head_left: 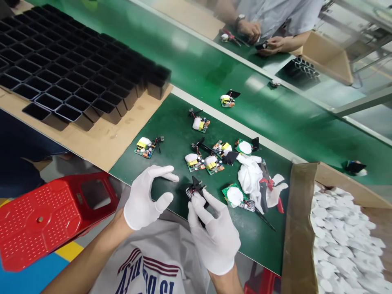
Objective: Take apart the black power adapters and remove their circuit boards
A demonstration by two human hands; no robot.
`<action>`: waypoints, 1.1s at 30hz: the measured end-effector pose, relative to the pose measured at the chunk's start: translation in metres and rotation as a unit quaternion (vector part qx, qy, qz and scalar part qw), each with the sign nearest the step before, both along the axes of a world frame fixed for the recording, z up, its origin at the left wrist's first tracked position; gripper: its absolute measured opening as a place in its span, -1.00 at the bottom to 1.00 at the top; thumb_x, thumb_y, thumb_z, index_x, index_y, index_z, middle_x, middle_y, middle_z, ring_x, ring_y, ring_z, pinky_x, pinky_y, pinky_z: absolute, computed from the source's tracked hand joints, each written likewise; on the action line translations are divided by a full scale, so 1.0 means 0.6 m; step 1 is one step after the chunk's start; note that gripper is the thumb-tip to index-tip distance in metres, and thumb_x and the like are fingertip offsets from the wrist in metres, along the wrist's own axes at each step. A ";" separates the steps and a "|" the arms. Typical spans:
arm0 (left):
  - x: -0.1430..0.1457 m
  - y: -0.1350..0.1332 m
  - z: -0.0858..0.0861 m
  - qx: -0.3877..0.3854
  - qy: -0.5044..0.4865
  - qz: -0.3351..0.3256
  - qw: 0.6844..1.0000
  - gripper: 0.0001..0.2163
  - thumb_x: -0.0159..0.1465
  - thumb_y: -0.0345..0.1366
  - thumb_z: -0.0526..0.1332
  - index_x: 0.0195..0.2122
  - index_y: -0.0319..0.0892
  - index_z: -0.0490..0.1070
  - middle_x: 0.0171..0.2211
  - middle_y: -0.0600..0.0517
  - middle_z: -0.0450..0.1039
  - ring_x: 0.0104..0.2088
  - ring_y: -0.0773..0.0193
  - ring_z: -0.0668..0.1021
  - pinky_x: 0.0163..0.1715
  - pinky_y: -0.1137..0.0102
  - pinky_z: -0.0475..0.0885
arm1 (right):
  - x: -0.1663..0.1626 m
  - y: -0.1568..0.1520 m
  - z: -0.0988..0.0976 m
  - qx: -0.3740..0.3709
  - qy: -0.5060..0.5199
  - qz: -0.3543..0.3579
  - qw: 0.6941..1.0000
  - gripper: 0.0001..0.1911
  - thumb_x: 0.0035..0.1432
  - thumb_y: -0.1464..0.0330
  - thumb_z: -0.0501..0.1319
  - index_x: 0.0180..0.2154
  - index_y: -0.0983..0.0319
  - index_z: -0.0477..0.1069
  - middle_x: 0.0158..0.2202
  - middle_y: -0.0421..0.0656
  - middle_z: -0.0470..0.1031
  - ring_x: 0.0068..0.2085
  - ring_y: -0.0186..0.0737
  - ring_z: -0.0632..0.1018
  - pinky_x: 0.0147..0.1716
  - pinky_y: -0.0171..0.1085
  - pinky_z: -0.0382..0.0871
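Note:
Both my hands wear white gloves over the near edge of a green mat [171,122]. My right hand [214,232] is closed on a small black part with red wires [196,188], pinching it between thumb and fingers. My left hand [147,200] hovers just left of it, fingers curved apart in a C shape with nothing in them. Several small green circuit boards with yellow and white components lie on the mat beyond, the nearest one [235,197] to the right of my right hand.
A stack of black cell trays [76,73] sits on cardboard at the left. White cloth and red-handled cutters [266,183] lie right of the boards. A cardboard box of white pads [343,241] stands at the right. A red stool [45,216] is lower left. Another person's hands [260,36] work across the green conveyor [275,114].

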State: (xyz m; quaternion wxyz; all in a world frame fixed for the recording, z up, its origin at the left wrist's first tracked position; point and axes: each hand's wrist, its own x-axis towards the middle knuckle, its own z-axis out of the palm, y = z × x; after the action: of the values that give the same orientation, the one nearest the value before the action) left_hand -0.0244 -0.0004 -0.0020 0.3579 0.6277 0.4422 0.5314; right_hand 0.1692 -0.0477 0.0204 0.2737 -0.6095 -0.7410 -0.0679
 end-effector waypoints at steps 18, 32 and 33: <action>0.002 -0.004 -0.001 -0.006 0.024 0.006 1.000 -0.57 0.47 0.06 0.22 0.23 -0.05 0.39 -0.11 -0.07 0.71 -0.08 0.03 0.66 0.15 0.00 0.43 | -0.004 -0.001 -0.006 -0.006 0.019 0.026 0.999 -0.72 0.45 0.31 0.21 -0.05 0.06 0.72 -0.09 -0.05 0.69 -0.25 -0.14 0.76 -0.30 -0.26 0.71; 0.009 -0.010 -0.007 -0.022 0.030 0.013 0.999 -0.60 0.49 0.03 0.20 0.23 -0.05 0.39 -0.09 -0.07 0.71 -0.07 0.04 0.68 0.20 0.02 0.44 | -0.008 -0.002 -0.021 0.001 0.063 0.041 0.997 -0.69 0.46 0.36 0.18 -0.16 0.13 0.74 -0.08 0.03 0.68 -0.18 -0.14 0.77 -0.19 -0.27 0.72; 0.009 -0.010 -0.009 -0.026 0.030 0.014 0.999 -0.60 0.49 0.04 0.19 0.23 -0.05 0.39 -0.09 -0.07 0.71 -0.07 0.04 0.68 0.19 0.02 0.45 | -0.007 -0.001 -0.020 -0.001 0.062 0.042 0.997 -0.68 0.46 0.36 0.16 -0.16 0.13 0.74 -0.07 0.02 0.68 -0.18 -0.15 0.77 -0.19 -0.28 0.72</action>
State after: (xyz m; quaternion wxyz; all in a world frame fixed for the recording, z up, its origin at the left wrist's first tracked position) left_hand -0.0189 -0.0063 -0.0073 0.3536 0.6275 0.4750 0.5056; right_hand 0.1651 -0.0483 0.0081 0.3214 -0.5809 -0.7476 -0.0177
